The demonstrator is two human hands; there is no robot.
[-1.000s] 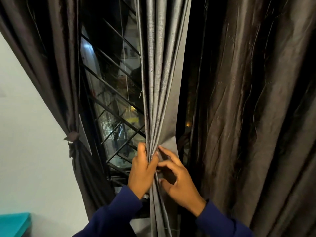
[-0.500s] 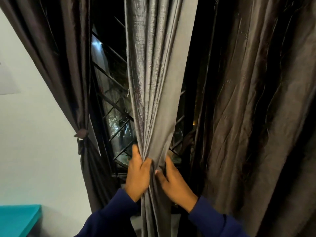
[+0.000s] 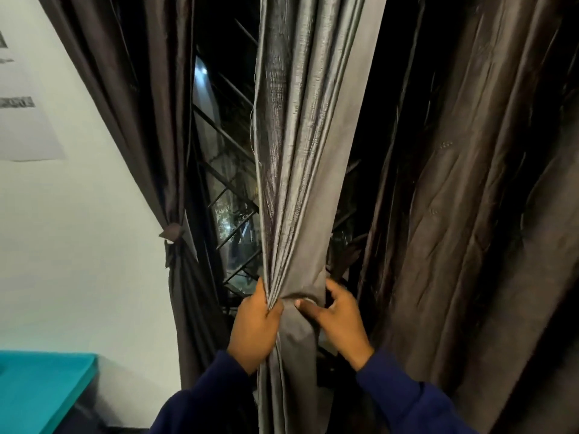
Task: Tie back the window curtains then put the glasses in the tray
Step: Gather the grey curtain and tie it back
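A grey middle curtain (image 3: pixel 300 158) hangs bunched into a narrow column in front of the window. My left hand (image 3: pixel 255 325) grips its left side at waist height, fingers closed into the folds. My right hand (image 3: pixel 336 317) wraps around its right side at the same height, thumb pressed on the front of the fabric. The dark left curtain (image 3: pixel 150 120) is held against the wall by a knotted tie (image 3: pixel 172 233). A wide dark curtain (image 3: pixel 470 214) hangs loose on the right. No glasses or tray are in view.
The window (image 3: pixel 228 195) behind the curtains has a dark diagonal metal grille, with night outside. A teal surface (image 3: pixel 40 389) sits at the lower left by the white wall (image 3: pixel 78 245). A printed paper (image 3: pixel 22 104) hangs on that wall.
Both hands have closed tighter around the grey curtain, gathering it into a narrower bundle. The right hand has moved from the front of the fabric to wrap round its right side.
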